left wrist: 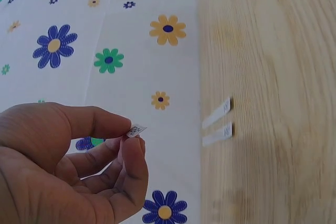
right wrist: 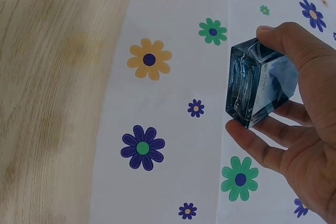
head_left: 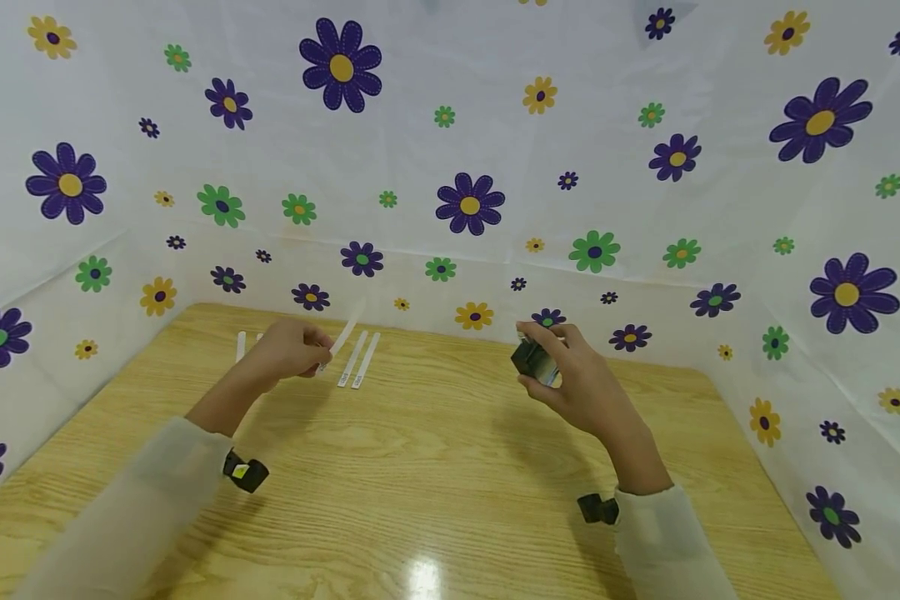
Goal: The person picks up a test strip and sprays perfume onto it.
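Note:
My left hand (head_left: 288,348) pinches a thin white paper test strip (head_left: 345,335) between thumb and fingertips, above the table. The strip tilts up and away, its printed end (left wrist: 136,130) beside the fingertips in the left wrist view. On the right, my right hand (head_left: 587,379) holds a blue-tinted glass perfume bottle (right wrist: 260,85) in the air, thumb and fingers spread around its sides. The bottle is tilted, and its top is largely hidden by the hand. Two more strips (head_left: 366,362) lie side by side just right of the left hand.
Other white strips (head_left: 241,345) lie left of the left hand, partly covered by it. The wooden table (head_left: 420,450) ends at a white flower-print cloth (head_left: 412,150) that rises at the back and both sides. Small black cameras (head_left: 247,473) sit at the wrists.

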Tool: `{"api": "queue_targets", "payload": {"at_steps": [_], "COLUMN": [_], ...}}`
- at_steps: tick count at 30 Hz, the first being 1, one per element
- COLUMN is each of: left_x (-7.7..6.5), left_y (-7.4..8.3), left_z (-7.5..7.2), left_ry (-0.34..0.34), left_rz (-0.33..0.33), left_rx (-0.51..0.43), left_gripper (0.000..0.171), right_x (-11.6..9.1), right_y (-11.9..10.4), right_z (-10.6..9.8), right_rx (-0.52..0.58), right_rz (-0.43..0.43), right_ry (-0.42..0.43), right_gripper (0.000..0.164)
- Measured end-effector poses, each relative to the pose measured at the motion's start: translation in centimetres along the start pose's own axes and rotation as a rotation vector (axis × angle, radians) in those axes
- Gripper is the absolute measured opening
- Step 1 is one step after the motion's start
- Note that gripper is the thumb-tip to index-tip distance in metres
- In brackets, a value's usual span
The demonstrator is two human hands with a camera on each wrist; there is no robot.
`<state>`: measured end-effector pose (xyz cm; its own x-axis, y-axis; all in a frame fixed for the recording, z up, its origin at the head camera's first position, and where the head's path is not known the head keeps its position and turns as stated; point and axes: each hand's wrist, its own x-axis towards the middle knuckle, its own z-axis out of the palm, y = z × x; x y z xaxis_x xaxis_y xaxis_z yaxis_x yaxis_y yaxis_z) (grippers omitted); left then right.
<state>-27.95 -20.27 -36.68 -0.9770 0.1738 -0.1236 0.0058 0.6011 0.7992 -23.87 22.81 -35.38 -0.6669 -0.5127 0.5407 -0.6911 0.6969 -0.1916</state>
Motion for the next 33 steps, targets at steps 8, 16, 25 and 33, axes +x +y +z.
{"api": "queue_targets", "payload": {"at_steps": [8,16,25,33], "left_x": [0.3,0.4,0.5,0.4], "left_y": [1.2,2.8,4.5,5.7], "left_z": [1.8,3.8,5.5,6.9], "left_ry": [-0.030,-0.058,-0.074,-0.106], "left_rz": [0.068,0.105,0.132,0.156], "left_rx": [-0.033,-0.043,-0.033,-0.059], "left_gripper": [0.025,0.019,0.017,0.015], "right_x": [0.0,0.0,0.0,0.0], "right_y": [0.1,0.1,0.0,-0.2], "right_z": [0.1,0.2,0.1,0.2], "right_rx": [-0.005,-0.019,-0.020,-0.032], "right_rz": [-0.002,-0.008,0.001,0.001], "right_ry": [-0.001,-0.004,-0.009,-0.018], "right_gripper": [0.076,0.077,0.077,0.077]}}
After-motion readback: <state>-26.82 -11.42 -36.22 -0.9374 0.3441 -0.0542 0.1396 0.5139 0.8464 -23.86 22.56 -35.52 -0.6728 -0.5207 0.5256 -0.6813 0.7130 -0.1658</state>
